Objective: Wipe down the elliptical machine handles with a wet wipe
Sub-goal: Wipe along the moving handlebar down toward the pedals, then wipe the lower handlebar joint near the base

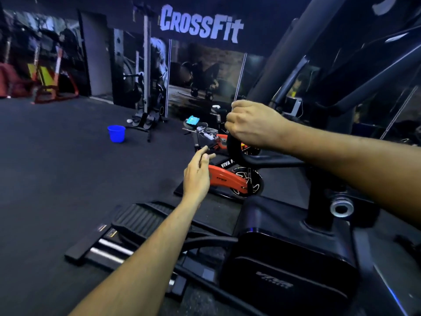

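The elliptical's black curved handle (234, 149) rises in the middle of the view. My right hand (252, 126) grips its upper end, fingers curled over the top. No wet wipe shows in or under that hand. My left hand (198, 174) hovers to the left of the handle and lower, fingers stretched forward and holding nothing. A blue packet (192, 120) lies on the spin bike beyond; I cannot tell what it contains.
A red spin bike (227, 179) stands just behind the handle. The elliptical's pedal (141, 217) and black housing (289, 258) lie below my arms. A blue bucket (116, 133) sits on the dark floor to the left, near a cable machine (145, 87).
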A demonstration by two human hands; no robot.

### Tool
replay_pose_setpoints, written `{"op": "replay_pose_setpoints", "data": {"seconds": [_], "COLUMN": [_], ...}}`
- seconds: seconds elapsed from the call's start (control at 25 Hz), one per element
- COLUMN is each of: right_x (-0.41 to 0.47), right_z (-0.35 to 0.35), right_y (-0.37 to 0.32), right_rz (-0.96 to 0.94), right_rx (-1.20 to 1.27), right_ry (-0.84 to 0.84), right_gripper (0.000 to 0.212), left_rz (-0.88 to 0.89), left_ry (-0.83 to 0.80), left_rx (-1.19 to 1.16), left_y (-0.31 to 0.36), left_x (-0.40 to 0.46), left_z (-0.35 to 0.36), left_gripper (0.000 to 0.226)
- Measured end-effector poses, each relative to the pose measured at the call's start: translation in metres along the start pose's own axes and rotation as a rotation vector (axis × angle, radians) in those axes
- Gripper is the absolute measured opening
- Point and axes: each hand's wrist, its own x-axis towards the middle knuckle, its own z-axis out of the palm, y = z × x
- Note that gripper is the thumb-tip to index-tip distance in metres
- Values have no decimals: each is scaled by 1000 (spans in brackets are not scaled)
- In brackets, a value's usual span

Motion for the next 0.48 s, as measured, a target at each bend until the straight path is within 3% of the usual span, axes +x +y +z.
{"op": "replay_pose_setpoints", "data": {"seconds": [0.08,0.28,0.36,0.48], "right_x": [15,26,18,-5], "right_z": [-1,19,31,44], "right_y": [-18,-64,-75,-80], "right_rz": [-80,-273,-338,-306], "right_rx": [-1,-13,-50,-6], "right_ry": [-127,-433,-361,-255], "right_gripper": [34,19,9,26], "left_rz": [3,12,31,71], "left_ry": [5,-9,-19,-42], "left_rx": [11,19,44,75], "left_y": [-2,0,-3,-7], "left_x": [2,4,3,10], "left_z": [-6,-21,-28,-38], "left_gripper": [39,39,38,39]}}
